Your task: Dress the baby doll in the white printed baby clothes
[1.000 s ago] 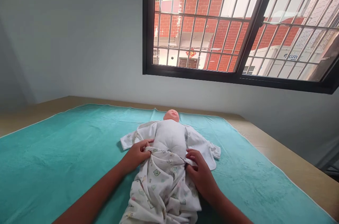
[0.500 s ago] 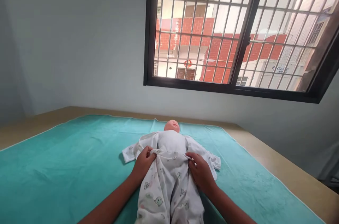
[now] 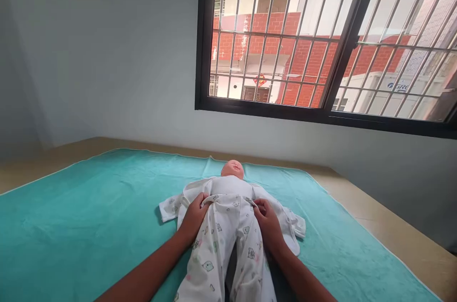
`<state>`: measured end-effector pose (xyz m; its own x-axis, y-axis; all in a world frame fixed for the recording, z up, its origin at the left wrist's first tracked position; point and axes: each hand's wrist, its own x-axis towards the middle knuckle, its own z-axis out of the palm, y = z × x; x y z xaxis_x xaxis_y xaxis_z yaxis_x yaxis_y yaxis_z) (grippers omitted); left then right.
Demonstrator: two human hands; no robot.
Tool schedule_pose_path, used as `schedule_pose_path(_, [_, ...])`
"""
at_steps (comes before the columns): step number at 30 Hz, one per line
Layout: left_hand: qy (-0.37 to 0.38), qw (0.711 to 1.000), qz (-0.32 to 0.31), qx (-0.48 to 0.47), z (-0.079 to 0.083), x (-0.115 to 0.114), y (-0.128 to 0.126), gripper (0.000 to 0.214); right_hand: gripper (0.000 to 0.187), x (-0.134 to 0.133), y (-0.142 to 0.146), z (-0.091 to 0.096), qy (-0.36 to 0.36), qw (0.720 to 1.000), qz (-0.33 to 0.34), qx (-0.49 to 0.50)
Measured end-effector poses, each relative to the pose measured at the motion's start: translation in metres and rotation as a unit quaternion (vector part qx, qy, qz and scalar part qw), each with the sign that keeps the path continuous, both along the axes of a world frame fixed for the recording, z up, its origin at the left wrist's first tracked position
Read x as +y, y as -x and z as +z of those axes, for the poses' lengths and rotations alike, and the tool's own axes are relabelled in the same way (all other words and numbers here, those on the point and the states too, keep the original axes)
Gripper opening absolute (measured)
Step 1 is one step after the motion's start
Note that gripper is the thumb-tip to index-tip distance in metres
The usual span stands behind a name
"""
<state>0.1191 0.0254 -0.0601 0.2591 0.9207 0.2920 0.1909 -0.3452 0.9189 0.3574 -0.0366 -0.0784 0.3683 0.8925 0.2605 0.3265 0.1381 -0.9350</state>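
Note:
A baby doll [image 3: 233,170] lies on its back on a teal blanket [image 3: 89,216], head toward the window. An open white top [image 3: 285,219] is spread under it, sleeves out to both sides. White printed trousers [image 3: 228,245] cover its legs and reach up to its belly. My left hand [image 3: 194,216] pinches the waistband at the doll's left side of the picture. My right hand [image 3: 267,223] pinches the waistband on the other side. Both hands are closed on the fabric.
The blanket covers a wide beige platform [image 3: 392,240] whose bare edge runs along the right and back. A grey wall [image 3: 107,54] stands behind, with a black-framed barred window [image 3: 321,40] above the doll.
Both hands have drawn the trousers' waistband further up the doll's body, toward its chest. The two trouser legs now lie straighter and apart.

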Motion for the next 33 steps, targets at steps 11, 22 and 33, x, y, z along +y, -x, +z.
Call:
schedule_pose_path(11, [0.045,0.999,-0.007,-0.002,0.002,0.005,-0.002,0.042,0.048,0.007,-0.009,-0.003,-0.001,0.997,0.072,-0.03])
schedule_pose_path(22, [0.019,0.999,0.047,-0.005,0.01,0.047,-0.02,0.027,0.03,0.022,-0.01,0.022,-0.014,0.997,0.034,-0.063])
schedule_pose_path(33, [-0.006,0.997,0.076,-0.008,-0.013,0.033,-0.023,0.023,0.029,0.027,-0.009,0.003,-0.014,0.998,-0.029,-0.05])
